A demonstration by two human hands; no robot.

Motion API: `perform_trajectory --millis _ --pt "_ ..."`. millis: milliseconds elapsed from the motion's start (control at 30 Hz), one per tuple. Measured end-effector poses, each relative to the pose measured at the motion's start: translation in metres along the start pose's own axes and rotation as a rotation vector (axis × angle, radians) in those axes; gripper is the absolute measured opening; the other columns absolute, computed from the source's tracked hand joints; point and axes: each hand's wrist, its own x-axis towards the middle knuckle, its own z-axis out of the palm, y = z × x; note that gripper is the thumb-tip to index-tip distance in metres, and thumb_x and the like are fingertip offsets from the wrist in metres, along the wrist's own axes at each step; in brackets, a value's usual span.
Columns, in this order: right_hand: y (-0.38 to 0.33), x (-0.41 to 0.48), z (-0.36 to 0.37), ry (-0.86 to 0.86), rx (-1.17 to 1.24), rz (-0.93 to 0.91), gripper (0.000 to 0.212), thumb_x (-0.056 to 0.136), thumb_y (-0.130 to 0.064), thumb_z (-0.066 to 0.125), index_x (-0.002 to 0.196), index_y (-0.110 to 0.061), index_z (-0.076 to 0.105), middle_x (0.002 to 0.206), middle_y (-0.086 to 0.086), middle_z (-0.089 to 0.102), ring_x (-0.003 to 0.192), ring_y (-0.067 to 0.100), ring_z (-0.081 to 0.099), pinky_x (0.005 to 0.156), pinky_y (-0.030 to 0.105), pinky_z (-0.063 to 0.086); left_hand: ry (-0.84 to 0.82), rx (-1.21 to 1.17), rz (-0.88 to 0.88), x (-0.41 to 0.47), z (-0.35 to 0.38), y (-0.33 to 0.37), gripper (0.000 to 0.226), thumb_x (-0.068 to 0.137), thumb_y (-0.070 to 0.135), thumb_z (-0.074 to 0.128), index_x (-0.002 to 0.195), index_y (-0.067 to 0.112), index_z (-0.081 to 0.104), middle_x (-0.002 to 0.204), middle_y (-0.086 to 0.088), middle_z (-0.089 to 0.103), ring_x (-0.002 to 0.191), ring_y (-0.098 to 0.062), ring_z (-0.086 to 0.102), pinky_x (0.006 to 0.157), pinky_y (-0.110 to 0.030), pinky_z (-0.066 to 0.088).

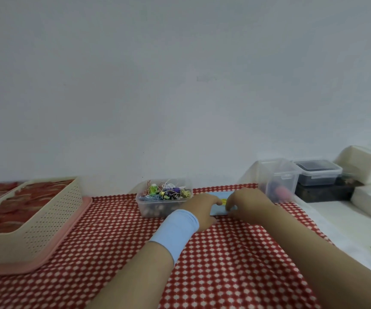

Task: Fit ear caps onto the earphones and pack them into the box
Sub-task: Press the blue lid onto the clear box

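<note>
Box point(219, 211) of pale blue lies crosswise near the counter's point(224, 259) far edge. The left grip point(202, 208) holds its left end and the right grip point(249, 201) pinches its right end — earphone tub point(148, 210) just left.

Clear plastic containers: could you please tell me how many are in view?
3: open clear tub of colourful earphones, centre; tall clear container, right of it; low clear lidded box with dark contents, farthest right. Others may be hidden.
</note>
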Motion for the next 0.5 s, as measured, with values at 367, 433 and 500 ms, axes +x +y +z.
perform_trajectory --millis 367,433,500 --pt "-0.012 -0.002 -0.051 0.521 0.593 -0.139 0.020 0.101 -0.023 0.059 0.111 -0.022 0.076 0.110 -0.007 0.071 0.099 0.015 0.063 0.091 0.032 0.050 0.567 -0.295 -0.001 -0.021 -0.057 -0.019 0.029 0.095 0.010 0.056 0.119 0.022 0.067 0.120 0.002 0.064 0.112 -0.014 0.056 0.096 -0.019 0.037" --pt "-0.020 -0.001 -0.063 0.424 0.618 -0.115 0.023 0.098 -0.026 0.062 0.119 -0.022 0.073 0.112 -0.012 0.066 0.104 0.011 0.060 0.094 0.027 0.048 0.572 -0.271 -0.009 -0.026 -0.069 -0.028 0.028 0.095 0.010 0.056 0.117 0.022 0.069 0.116 0.003 0.064 0.109 -0.013 0.056 0.094 -0.018 0.036" --pt "-0.028 0.000 -0.074 0.348 0.511 -0.115 0.025 0.096 -0.026 0.062 0.118 -0.023 0.073 0.111 -0.008 0.069 0.101 0.014 0.062 0.087 0.030 0.051 0.596 -0.281 0.004 -0.034 -0.082 -0.040 0.026 0.094 0.009 0.058 0.112 0.023 0.071 0.112 0.004 0.064 0.106 -0.012 0.056 0.092 -0.017 0.037"
